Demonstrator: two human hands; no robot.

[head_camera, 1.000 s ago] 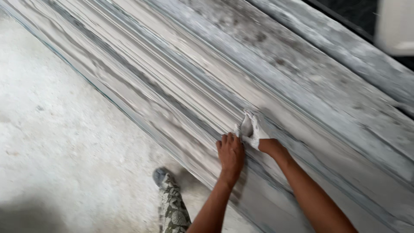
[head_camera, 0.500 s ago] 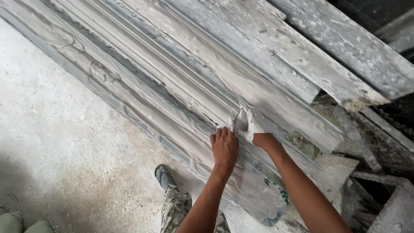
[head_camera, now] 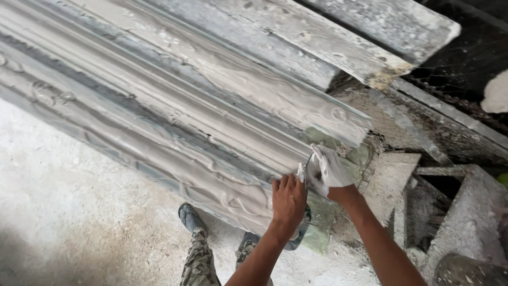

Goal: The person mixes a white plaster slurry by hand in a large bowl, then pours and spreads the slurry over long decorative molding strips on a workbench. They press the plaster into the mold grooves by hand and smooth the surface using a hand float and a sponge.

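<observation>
A long plaster-coated cornice moulding (head_camera: 159, 122) with raised ridges and scroll patterns runs diagonally from upper left to centre right. My left hand (head_camera: 288, 201) lies bare and flat on its lower edge near the right end, holding nothing. My right hand (head_camera: 330, 169), caked in white plaster, is closed around a small plaster-covered tool (head_camera: 302, 172) pressed against the moulding's end, just right of my left hand. A greenish mould edge (head_camera: 365, 156) shows under the plaster there.
My shoe (head_camera: 189, 217) and camouflage trouser leg (head_camera: 198, 259) stand on the dusty concrete floor (head_camera: 79, 212) beside the moulding. Plaster-smeared planks (head_camera: 344, 47) lie behind it. Concrete blocks and rubble (head_camera: 465, 222) crowd the right side, with wire mesh (head_camera: 450, 79) above.
Both hands have travelled along the moulding to its right end, the right hand still gripping its tool. The moulding's end, the green edge and the rubble have come into view.
</observation>
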